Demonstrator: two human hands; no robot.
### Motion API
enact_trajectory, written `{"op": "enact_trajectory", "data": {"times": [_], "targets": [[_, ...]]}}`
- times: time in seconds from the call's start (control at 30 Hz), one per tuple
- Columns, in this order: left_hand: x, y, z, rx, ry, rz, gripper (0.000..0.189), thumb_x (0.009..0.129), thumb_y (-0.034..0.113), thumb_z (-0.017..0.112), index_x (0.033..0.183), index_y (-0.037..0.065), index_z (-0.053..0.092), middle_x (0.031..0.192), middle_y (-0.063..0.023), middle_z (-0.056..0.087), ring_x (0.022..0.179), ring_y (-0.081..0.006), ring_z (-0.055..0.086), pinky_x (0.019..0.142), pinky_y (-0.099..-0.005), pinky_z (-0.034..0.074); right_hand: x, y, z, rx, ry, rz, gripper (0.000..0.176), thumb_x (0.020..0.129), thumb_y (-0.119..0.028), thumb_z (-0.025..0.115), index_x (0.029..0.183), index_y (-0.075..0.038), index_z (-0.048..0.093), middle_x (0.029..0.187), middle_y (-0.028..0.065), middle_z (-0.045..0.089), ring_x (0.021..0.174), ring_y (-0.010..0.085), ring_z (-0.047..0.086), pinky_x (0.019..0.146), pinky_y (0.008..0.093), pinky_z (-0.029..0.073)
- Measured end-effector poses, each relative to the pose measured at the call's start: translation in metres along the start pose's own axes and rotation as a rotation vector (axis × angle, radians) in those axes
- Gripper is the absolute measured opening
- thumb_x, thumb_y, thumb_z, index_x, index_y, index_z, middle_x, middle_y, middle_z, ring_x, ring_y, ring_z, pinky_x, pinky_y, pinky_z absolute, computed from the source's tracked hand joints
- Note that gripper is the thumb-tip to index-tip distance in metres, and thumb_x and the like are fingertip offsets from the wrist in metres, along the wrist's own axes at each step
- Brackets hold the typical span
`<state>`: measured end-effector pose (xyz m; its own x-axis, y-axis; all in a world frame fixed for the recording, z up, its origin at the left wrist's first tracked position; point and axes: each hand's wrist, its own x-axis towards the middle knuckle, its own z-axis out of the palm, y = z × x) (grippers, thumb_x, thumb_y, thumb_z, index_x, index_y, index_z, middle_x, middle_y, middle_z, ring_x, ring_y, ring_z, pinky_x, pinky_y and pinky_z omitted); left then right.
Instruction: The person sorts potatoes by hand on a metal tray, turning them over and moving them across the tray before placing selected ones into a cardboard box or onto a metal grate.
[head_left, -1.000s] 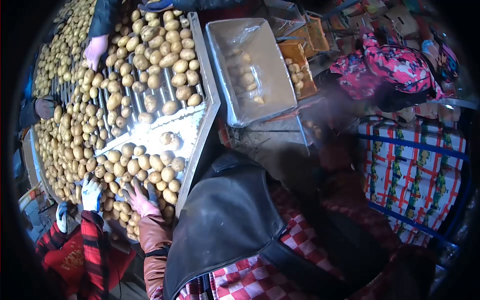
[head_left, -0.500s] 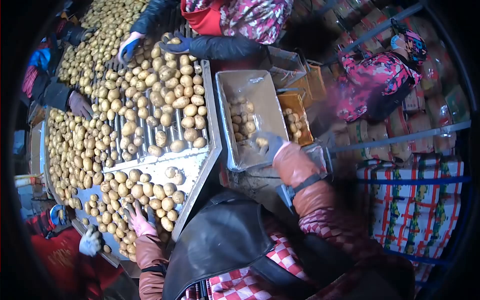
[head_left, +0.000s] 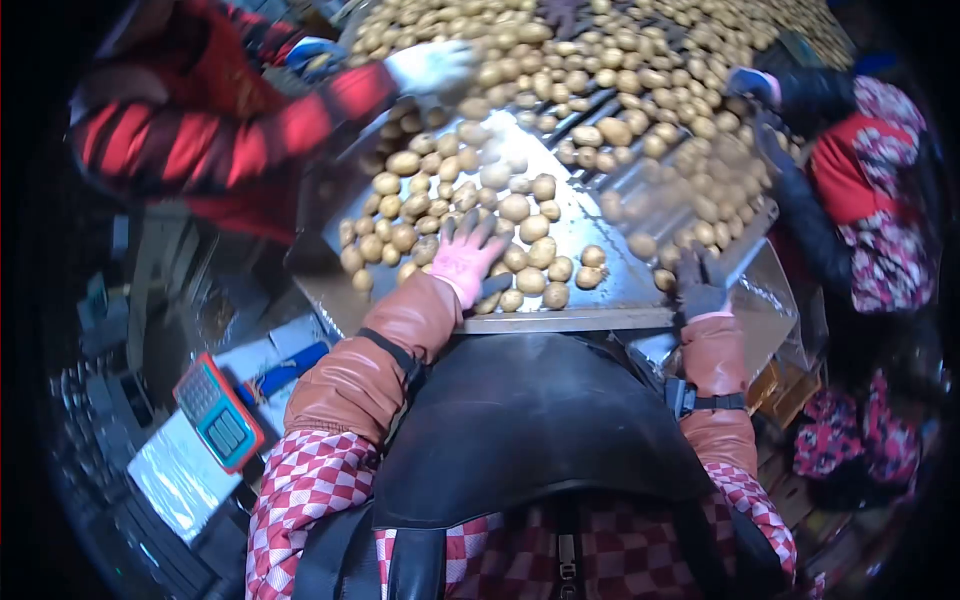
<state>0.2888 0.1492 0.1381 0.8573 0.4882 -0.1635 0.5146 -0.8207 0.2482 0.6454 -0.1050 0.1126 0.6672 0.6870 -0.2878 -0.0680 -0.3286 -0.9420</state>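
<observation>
- Head view: the left hand (head_left: 465,258), in a pink knit glove, was laid on a heap of pale brown, dusty potatoes (head_left: 520,245) at the near end of a grey sheet-metal sorting table (head_left: 610,295). Its fingers were splayed flat over the tubers, and nothing was clasped.
- The right hand (head_left: 697,287), in a dark glove, was held at the table's near right corner, just beside a few stray potatoes. It was blurred, so it could not be told whether its fingers were closed on anything.
- A co-worker's white-gloved hand (head_left: 430,65), on a red-and-black striped sleeve (head_left: 300,120), was stretched over the far left of the heap. Another person's blue-gloved hand (head_left: 752,85) was noted at the far right.
- An orange keypad device (head_left: 220,415) was seen low on the left, well apart from the table.
- The step in hand was judged to be the picking-over of the near heap, with the tubers spread under the left palm.
- A next pick was judged to call for the fingers to be closed round one potato, which would then be lifted without neighbours being rolled off the near edge.
</observation>
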Motion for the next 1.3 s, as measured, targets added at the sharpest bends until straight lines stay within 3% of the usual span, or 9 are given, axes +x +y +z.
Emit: {"op": "enact_trajectory", "data": {"times": [0.03,0.23,0.47,0.63,0.8,0.87,1.07,1.2,1.3], "targets": [[-0.01,-0.016,-0.002,0.009,-0.027,-0.064,0.07,0.086,0.053,0.066,0.146,0.022,0.046,0.153,-0.0157,0.039,0.146,-0.0373,0.029,0.119,-0.0571,0.021,0.005,0.003,0.019,-0.122,-0.127,-0.116,0.046,0.1,-0.019,0.058,0.144,-0.008,0.049,0.132,0.0162,0.06,0.112,0.0269,0.064,0.09,0.0302,0.055],[-0.063,-0.046,0.005,-0.055,0.223,-0.548,0.053,0.082,0.038,0.072,0.129,0.015,0.061,0.135,-0.0116,0.057,0.132,-0.0361,0.045,0.112,-0.0523,0.032,0.022,-0.066,0.097,0.336,-0.349,0.537,0.057,0.093,-0.038,0.065,0.14,-0.008,0.051,0.117,0.0124,0.066,0.089,0.0183,0.066,0.072,0.0276,0.055],[-0.061,-0.045,0.014,-0.162,0.103,-0.007,0.044,0.084,0.031,0.07,0.125,0.019,0.062,0.142,-0.0122,0.05,0.138,-0.0372,0.038,0.113,-0.0555,0.031,0.025,-0.083,0.158,0.16,-0.619,0.562,0.036,0.097,-0.028,0.061,0.12,-0.001,0.062,0.095,0.0118,0.068,0.079,0.0219,0.066,0.063,0.032,0.053],[-0.099,-0.077,0.012,-0.109,0.317,-0.486,0.027,0.087,0.025,0.068,0.113,0.017,0.069,0.126,-0.0138,0.061,0.124,-0.0382,0.052,0.105,-0.0495,0.041,0.068,-0.063,0.1,-0.386,-0.654,0.533,0.027,0.094,-0.029,0.067,0.09,-0.002,0.066,0.072,0.0053,0.064,0.057,0.0154,0.057,0.052,0.0291,0.045],[-0.075,-0.096,-0.022,-0.153,0.369,-0.69,0.028,0.09,0.024,0.063,0.116,0.016,0.069,0.115,-0.0126,0.067,0.12,-0.0329,0.057,0.102,-0.046,0.045,0.041,-0.049,0.158,-0.875,-0.683,0.146,0.034,0.088,-0.031,0.075,0.103,0.0,0.068,0.076,0.0027,0.064,0.063,0.013,0.057,0.058,0.0295,0.048],[-0.039,-0.105,-0.035,-0.267,0.204,-0.832,0.032,0.094,0.022,0.057,0.124,0.017,0.066,0.12,-0.0164,0.067,0.117,-0.0353,0.06,0.103,-0.0455,0.045,0.05,-0.071,0.2,-0.469,-1.098,0.458,0.038,0.089,-0.03,0.074,0.112,-0.001,0.066,0.085,0.0029,0.066,0.068,0.0126,0.058,0.06,0.0298,0.049],[0.015,-0.129,-0.063,-0.265,-0.268,-0.919,0.046,0.093,0.026,0.059,0.138,0.019,0.057,0.127,-0.0184,0.065,0.12,-0.0342,0.061,0.101,-0.0437,0.048,0.046,-0.076,0.24,-0.368,-1.105,0.146,0.03,0.093,-0.025,0.068,0.117,-0.006,0.067,0.095,0.0053,0.071,0.083,0.0141,0.064,0.07,0.0285,0.053],[-0.003,-0.117,-0.077,-0.475,-0.051,-1.128,0.04,0.092,0.037,0.065,0.126,0.017,0.066,0.117,-0.0167,0.07,0.112,-0.0333,0.066,0.098,-0.0399,0.05,0.049,-0.088,0.228,0.071,-0.98,0.57,0.04,0.097,-0.024,0.063,0.132,-0.005,0.058,0.117,0.0086,0.066,0.096,0.019,0.067,0.078,0.0329,0.057],[0.015,-0.06,-0.097,-0.708,-0.118,-0.741,0.044,0.094,0.047,0.059,0.122,0.015,0.068,0.11,-0.016,0.072,0.109,-0.0312,0.067,0.098,-0.0378,0.049,0.043,-0.093,0.235,0.355,-0.9,0.668,0.043,0.1,-0.03,0.057,0.133,-0.003,0.056,0.12,0.0115,0.065,0.101,0.0227,0.068,0.082,0.0345,0.058]]}}
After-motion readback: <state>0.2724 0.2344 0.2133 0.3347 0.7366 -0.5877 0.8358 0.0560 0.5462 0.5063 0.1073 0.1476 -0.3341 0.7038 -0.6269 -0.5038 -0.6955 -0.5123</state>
